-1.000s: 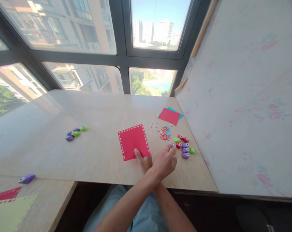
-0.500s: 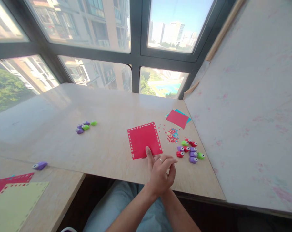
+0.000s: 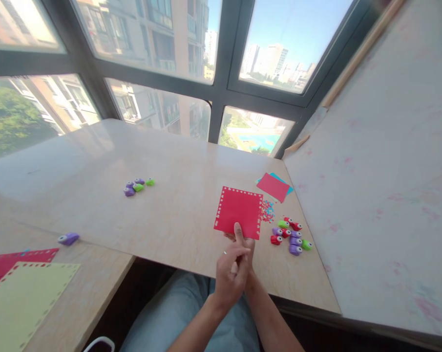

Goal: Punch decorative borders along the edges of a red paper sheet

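A red square sheet of paper (image 3: 240, 208), with small shapes punched out along its edges, is tilted up above the tabletop. My right hand (image 3: 240, 235) grips its near edge, thumb on top and fingers mostly hidden beneath. In front of that hand, my left hand (image 3: 228, 271), with a ring on one finger, crosses over and touches it near the thumb's base. Its fingers are bent and partly apart, and nothing shows in them. Just behind the sheet's right edge lies a pile of red and blue paper bits (image 3: 268, 211).
Several red, purple and green craft punches (image 3: 293, 234) stand at the right, beneath coloured paper sheets (image 3: 274, 187). Another punch group (image 3: 135, 187) is left of centre. A purple punch (image 3: 69, 238) and a yellow punched sheet (image 3: 41, 298) lie at the left. Windows and a wall border the table.
The red sheet has turned and shifted right in the view, now partly covering the paper bits. My left hand's fingers have swung from pointing right to resting against my right hand. The view has shifted slightly.
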A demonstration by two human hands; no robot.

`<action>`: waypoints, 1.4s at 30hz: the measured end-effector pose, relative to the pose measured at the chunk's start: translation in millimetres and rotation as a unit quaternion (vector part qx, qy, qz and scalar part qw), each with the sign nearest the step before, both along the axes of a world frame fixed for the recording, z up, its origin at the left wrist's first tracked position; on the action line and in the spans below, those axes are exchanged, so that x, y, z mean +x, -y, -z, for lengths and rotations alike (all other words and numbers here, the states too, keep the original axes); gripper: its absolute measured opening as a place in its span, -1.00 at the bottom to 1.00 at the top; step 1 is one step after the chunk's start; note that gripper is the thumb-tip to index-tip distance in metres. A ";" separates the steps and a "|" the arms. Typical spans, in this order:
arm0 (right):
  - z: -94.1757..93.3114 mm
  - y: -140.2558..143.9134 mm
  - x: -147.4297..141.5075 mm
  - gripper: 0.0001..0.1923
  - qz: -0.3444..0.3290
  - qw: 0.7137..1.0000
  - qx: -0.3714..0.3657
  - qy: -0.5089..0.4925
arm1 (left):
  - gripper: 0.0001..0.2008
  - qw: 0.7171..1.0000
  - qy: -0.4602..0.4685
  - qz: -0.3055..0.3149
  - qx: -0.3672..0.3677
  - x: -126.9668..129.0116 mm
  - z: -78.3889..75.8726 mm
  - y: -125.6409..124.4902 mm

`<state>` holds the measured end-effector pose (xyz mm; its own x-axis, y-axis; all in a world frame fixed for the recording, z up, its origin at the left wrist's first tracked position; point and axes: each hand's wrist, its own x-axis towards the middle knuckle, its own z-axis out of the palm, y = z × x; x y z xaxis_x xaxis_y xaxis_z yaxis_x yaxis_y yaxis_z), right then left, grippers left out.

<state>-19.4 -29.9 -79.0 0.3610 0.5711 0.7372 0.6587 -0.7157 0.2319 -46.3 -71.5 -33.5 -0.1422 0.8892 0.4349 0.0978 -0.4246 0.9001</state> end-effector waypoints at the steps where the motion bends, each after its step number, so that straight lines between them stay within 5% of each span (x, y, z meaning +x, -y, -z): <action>1: -1.5 -8.7 5.5 -0.74 0.010 0.978 -0.068 0.197 | -0.84 0.998 0.017 -0.033 -0.049 -6.3 3.1 -2.0; 2: -3.8 -16.4 11.1 -0.76 0.032 0.923 -0.127 0.362 | -0.84 0.993 0.031 -0.058 -0.103 -12.8 6.5 -4.9; 3: -6.8 -22.5 16.3 -0.81 0.160 0.670 -0.264 0.675 | -0.80 0.984 0.045 -0.072 -0.156 -19.1 9.8 -8.7; 4: -9.9 -26.7 20.4 -0.79 0.239 0.374 -0.307 0.842 | -0.73 0.975 0.056 -0.071 -0.202 -24.6 12.5 -13.1; 5: -12.8 -28.9 23.3 -0.75 0.280 0.124 -0.303 0.902 | -0.66 0.969 0.065 -0.053 -0.232 -29.0 14.4 -18.2; 6: -15.0 -29.4 24.8 -0.70 0.308 -0.073 -0.279 0.906 | -0.60 0.966 0.075 -0.022 -0.248 -32.3 15.2 -23.7; 7: -16.5 -28.5 25.1 -0.64 0.323 -0.189 -0.247 0.894 | -0.57 0.964 0.088 0.011 -0.252 -34.5 15.0 -29.4; 8: -17.1 -26.7 24.4 -0.61 0.334 -0.241 -0.220 0.884 | -0.55 0.961 0.105 0.038 -0.252 -35.7 14.0 -35.0; 12: -16.1 -19.2 19.4 -0.58 0.371 -0.261 -0.181 0.873 | -0.53 0.951 0.174 0.013 -0.255 -40.9 9.0 -54.2; 18: -23.8 -16.6 18.9 -0.56 0.432 -0.199 -0.144 0.868 | -0.61 0.937 0.246 -0.019 -0.249 -77.7 11.7 -69.9; 22: -25.9 -19.1 23.3 -0.51 0.433 -0.180 -0.160 0.869 | -0.68 0.940 0.216 0.026 -0.261 -112.9 9.5 -81.1; 31: -27.9 -23.2 30.8 -0.59 0.393 -0.241 -0.209 0.862 | -0.74 0.938 0.077 0.170 -0.293 -157.6 9.9 -103.1; 35: -23.3 -22.0 30.0 -0.55 0.385 -0.260 -0.180 0.867 | -0.67 0.925 0.084 0.225 -0.295 -166.7 14.7 -107.9; 40: -13.6 -23.1 32.4 -0.55 0.393 -0.301 -0.094 0.864 | -0.62 0.935 0.168 0.170 -0.262 -164.2 13.8 -105.4; 42: -15.4 -23.7 34.4 -0.53 0.412 -0.297 -0.046 0.860 | -0.62 0.943 0.171 0.147 -0.244 -160.1 13.6 -103.2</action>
<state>15.0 -6.3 -63.6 0.0153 0.9942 -0.1068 -0.2934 -0.0977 -0.9510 -206.4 31.7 -47.1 0.0842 0.9944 -0.0640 -0.2919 0.0860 0.9526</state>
